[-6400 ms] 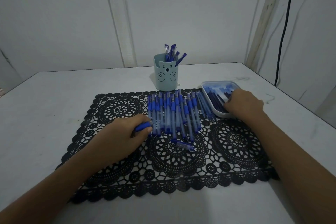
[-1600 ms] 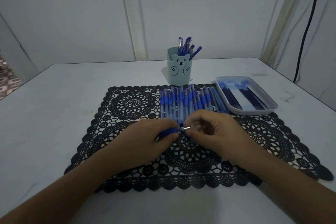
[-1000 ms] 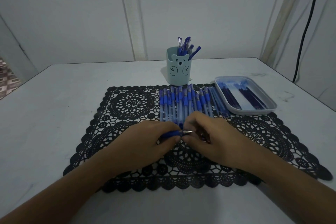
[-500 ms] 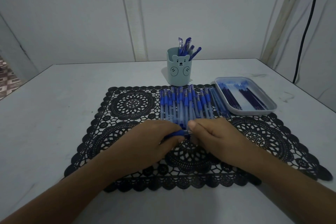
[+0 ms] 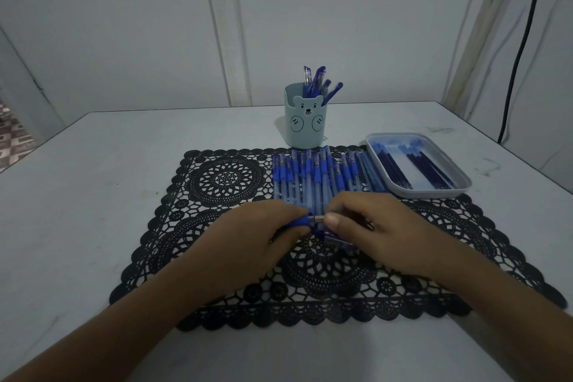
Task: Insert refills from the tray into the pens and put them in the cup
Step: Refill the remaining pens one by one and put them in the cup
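L hand (image 5: 257, 237) clamped round pen (image 5: 297, 223) barrel; R hand (image 5: 375, 231) pinches its metal tip (image 5: 319, 219), just above mat (image 5: 223, 180). Risk: tip slips or threads crooked if pinch skews, then drops among pen row (image 5: 313, 178) just beyond hands; cup (image 5: 305, 124) well beyond.

One blue pen (image 5: 298, 222) lies level over the middle of the table, gripped by the left hand (image 5: 260, 232), its metal tip pinched by the right hand (image 5: 369, 226). Just beyond it a row of pens (image 5: 313, 183) lies side by side, pointing at the far edge. Behind the row, the pale bear-faced cup (image 5: 305, 124) stands upright, holding several standing pens (image 5: 317, 80). Near the right edge, the white tray (image 5: 434, 194) holds dark refills (image 5: 397, 167).
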Available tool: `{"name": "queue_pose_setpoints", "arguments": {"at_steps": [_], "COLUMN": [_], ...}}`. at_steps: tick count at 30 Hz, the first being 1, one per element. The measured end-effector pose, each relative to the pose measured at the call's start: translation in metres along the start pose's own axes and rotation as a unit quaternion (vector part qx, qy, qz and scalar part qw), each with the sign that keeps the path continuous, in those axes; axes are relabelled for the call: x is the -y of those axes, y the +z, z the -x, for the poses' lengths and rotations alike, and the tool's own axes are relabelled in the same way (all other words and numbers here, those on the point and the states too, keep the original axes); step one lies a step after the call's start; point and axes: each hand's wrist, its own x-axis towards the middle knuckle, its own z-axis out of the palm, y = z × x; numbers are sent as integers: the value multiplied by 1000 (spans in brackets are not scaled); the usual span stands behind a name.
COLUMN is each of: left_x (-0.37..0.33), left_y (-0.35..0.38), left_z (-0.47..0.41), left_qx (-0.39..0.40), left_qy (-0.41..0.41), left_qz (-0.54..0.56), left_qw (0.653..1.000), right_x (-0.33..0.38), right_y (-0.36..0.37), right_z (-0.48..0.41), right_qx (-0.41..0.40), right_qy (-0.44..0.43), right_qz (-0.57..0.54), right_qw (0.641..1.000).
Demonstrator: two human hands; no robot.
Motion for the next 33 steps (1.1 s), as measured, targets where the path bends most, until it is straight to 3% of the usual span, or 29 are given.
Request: {"name": "queue_pose_setpoints", "arguments": {"at_steps": [4,6,9,15,18,33], "left_x": [4,5,4,4,5,9], "left_y": [-1,-1,-2,-3,-4,-4], "left_z": [1,1,1,1,1,1], "left_qx": [-4,-2,1,-8,-7,21], "left_qy": [-43,-47,-54,-68,-61,-58], "left_qz": [0,11,24,36,28,2], "left_qw": [999,999,998,997,998,998], "right_x": [-7,-9,-8,-1,0,-1], "right_y": [-15,-15,-9,-13,-14,-12], "right_z": [3,4,4,-1,-1,1], "right_qx": [71,107,102,-27,-50,-25], "right_qy": [-6,-5,2,68,64,39], "right_qz": [198,245,215,43,-3,55], "right_qw": [978,964,971,996,997,997]}}
